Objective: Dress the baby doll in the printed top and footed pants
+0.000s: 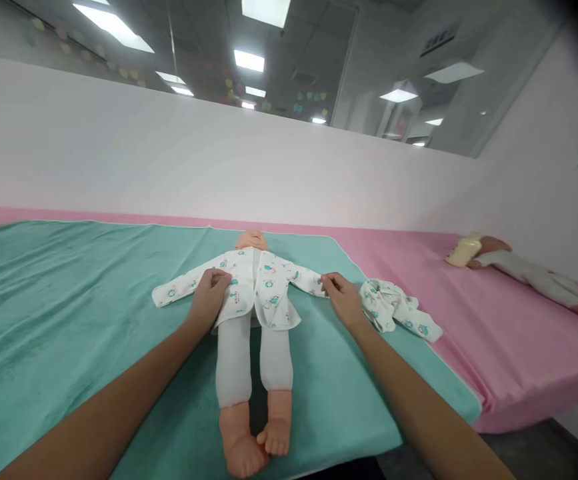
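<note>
A baby doll lies on its back, its feet toward me. It wears a white printed baby shirt, whose front hangs open down the middle, and its legs are covered in white cloth. My left hand is at the shirt's front on the left, fingers pinched together on the fabric. At the end of the right sleeve, my right hand pinches the cuff. Both sleeves are spread out to the sides. The doll's hands do not show.
A teal blanket lies under the doll on a pink-covered table. Crumpled printed clothing rests right of my right hand. Farther right are a cream bottle and another doll. A white wall with windows stands behind.
</note>
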`<action>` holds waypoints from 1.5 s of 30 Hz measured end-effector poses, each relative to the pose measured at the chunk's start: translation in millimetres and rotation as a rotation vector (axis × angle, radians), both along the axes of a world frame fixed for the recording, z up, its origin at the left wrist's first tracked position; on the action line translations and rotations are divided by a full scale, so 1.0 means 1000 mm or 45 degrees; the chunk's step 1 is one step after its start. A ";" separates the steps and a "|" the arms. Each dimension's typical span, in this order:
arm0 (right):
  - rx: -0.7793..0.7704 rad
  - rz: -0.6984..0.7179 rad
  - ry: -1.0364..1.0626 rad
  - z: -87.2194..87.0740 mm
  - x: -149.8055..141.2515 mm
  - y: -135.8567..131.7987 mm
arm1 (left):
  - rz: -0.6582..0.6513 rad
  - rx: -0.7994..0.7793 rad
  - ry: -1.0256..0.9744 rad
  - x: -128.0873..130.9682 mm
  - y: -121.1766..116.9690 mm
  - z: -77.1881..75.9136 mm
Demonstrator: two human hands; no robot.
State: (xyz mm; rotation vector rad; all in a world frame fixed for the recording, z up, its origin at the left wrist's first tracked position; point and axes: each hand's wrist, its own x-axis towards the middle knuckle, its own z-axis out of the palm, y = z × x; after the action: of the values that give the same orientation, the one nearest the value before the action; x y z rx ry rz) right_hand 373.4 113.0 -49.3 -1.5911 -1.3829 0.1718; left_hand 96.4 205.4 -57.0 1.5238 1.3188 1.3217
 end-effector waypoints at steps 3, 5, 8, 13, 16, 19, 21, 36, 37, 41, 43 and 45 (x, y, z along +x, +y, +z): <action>-0.078 -0.332 -0.328 -0.011 0.031 -0.029 | -0.039 0.011 -0.027 0.003 -0.005 -0.004; -0.185 -0.537 -0.614 -0.020 0.053 -0.052 | -0.056 0.029 0.003 0.004 -0.010 -0.003; -0.391 -0.696 -0.848 -0.030 0.081 -0.081 | -0.049 0.141 0.165 0.006 -0.020 0.004; -0.445 -0.524 -0.639 -0.025 0.092 -0.102 | -0.077 0.353 0.443 0.005 -0.038 0.019; -0.412 -0.424 -0.255 0.002 0.070 -0.115 | -0.189 0.501 0.576 0.009 -0.057 0.028; -0.321 -0.037 0.067 0.043 0.032 -0.143 | -0.450 0.578 0.549 0.023 -0.099 0.043; -0.290 0.218 0.221 0.068 0.004 -0.167 | -0.719 0.643 0.491 0.036 -0.140 0.056; 0.206 0.298 0.319 0.099 -0.038 -0.208 | -0.812 0.132 -0.071 0.010 -0.250 0.124; 0.224 0.403 0.207 0.100 -0.040 -0.209 | -0.747 0.045 -0.158 0.010 -0.250 0.128; 0.341 0.960 -0.018 0.109 -0.059 -0.214 | -0.577 -0.083 -0.464 0.023 -0.261 0.149; 0.300 1.222 0.023 0.113 -0.070 -0.215 | -0.464 -0.103 -0.472 0.029 -0.268 0.159; 0.196 1.402 0.097 0.114 -0.080 -0.214 | -0.319 -0.119 -0.436 0.030 -0.271 0.166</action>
State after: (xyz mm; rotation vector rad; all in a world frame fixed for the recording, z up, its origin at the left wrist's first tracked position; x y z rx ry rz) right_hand 293.3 -100.8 64.8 -0.5447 -2.0126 0.7393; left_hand 126.1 -65.6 108.9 1.2823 0.9288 1.2725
